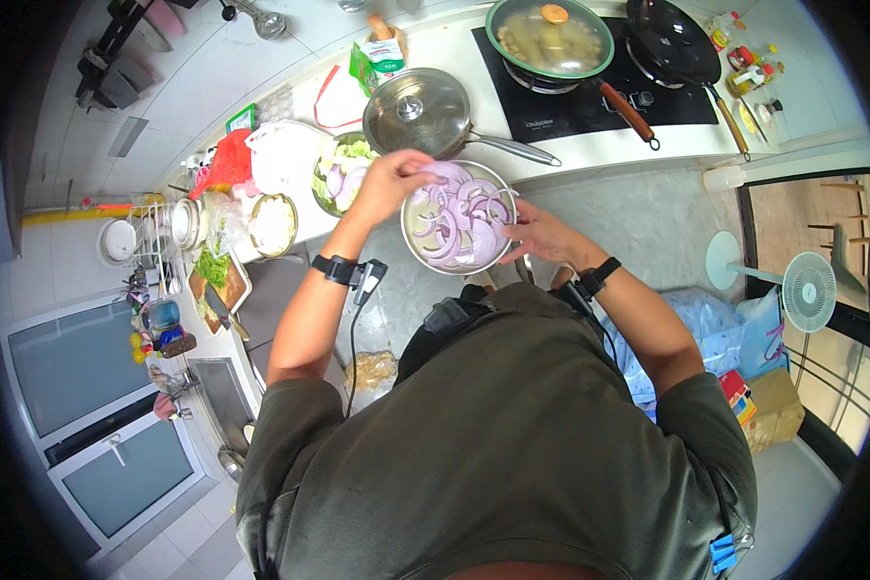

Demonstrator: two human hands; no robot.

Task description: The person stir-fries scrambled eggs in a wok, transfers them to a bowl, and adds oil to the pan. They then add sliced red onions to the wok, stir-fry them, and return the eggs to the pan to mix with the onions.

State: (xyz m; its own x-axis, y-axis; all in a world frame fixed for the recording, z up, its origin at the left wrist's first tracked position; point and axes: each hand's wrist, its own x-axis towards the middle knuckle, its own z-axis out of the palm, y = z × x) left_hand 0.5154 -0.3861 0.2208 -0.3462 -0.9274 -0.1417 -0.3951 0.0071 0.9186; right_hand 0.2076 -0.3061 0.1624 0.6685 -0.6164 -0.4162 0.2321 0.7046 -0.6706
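A round metal bowl full of sliced red onion is in front of me, at the counter's edge. My right hand grips its right rim, fingers spread along the side. At the bowl's upper left, my left hand has thumb and fingers closed on an onion slice at the top of the heap. Just left of that hand stands a bowl of cut lettuce with some onion slices in it. Directly behind the onion bowl is a lidded stainless-steel pan, its handle pointing right.
A black gas stove carries a green pot with a glass lid and a black wok; their handles overhang the front. To the left are another bowl, a cutting board with a knife, a dish rack and a sink.
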